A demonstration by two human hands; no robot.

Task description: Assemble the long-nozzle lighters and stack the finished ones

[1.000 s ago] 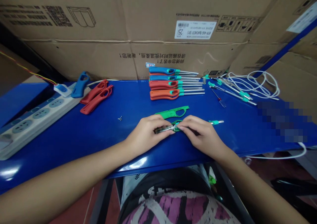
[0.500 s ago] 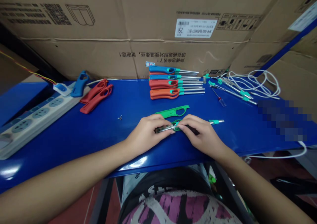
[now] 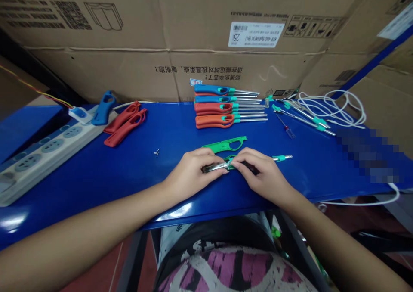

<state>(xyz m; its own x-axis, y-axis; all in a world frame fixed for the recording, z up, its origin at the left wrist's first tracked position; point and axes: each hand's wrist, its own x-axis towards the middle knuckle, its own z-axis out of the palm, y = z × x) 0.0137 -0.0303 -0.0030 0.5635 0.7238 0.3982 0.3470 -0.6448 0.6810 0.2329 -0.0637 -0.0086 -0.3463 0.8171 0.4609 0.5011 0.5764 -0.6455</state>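
Near the front edge of the blue table, my left hand (image 3: 196,169) is closed on a clear lighter tank (image 3: 214,167) with a dark end. My right hand (image 3: 258,169) is pinched beside it, touching the green trigger part (image 3: 229,162); a dark piece shows under its fingers, too hidden to name. A metal tube with a teal collar (image 3: 281,158) sticks out to the right of my right hand. Just behind my hands lies a green handle shell half (image 3: 226,145). Small screws (image 3: 156,152) sit to the left.
Several long lighters (image 3: 214,108) are stacked at the back middle. Red shells (image 3: 125,128) and a blue shell (image 3: 103,109) lie by a power strip (image 3: 51,146). On the right are a screwdriver (image 3: 289,131), metal tubes (image 3: 309,119) and a white cable (image 3: 351,111). Cardboard (image 3: 129,74) stands behind.
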